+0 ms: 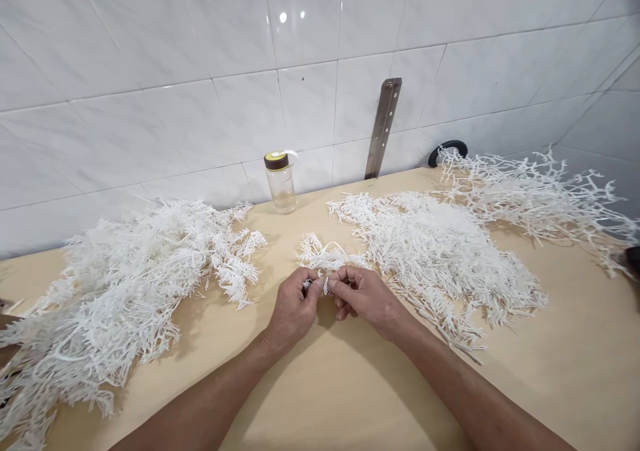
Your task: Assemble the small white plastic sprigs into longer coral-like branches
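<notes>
My left hand [295,306] and my right hand [364,296] meet at the middle of the wooden table [565,364]. Both pinch one small white plastic sprig [323,258] whose branches fan out just beyond my fingertips. A big heap of the same white branched sprigs [125,284] lies to the left. Another heap [440,251] spreads out to the right, touching the sprig I hold.
A clear bottle with a dark and yellow cap [280,181] stands by the tiled wall [200,58]. A metal bracket [383,128] leans on the wall. Longer white branches [540,191] lie at the far right, beside a black curved handle [449,148].
</notes>
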Action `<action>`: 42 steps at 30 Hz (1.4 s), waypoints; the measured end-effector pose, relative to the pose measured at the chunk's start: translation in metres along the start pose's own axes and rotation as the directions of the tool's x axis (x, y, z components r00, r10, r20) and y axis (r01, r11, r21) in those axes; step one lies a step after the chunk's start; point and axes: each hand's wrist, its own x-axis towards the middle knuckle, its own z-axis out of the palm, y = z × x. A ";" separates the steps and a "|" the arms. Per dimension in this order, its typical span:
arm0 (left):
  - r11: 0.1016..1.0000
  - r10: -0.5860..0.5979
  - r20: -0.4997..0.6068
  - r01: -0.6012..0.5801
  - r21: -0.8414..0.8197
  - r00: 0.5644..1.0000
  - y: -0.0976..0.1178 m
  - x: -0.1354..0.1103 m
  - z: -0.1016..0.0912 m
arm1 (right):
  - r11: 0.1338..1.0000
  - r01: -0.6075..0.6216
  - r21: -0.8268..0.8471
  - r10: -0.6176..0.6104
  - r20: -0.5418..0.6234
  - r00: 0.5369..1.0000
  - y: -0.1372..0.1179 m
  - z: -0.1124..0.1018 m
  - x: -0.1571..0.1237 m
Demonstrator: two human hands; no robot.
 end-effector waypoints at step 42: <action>0.996 -0.043 -0.021 0.041 -0.074 0.999 -0.007 0.003 0.003 | 0.997 0.004 -0.082 -0.010 -0.078 0.997 0.000 0.012 0.001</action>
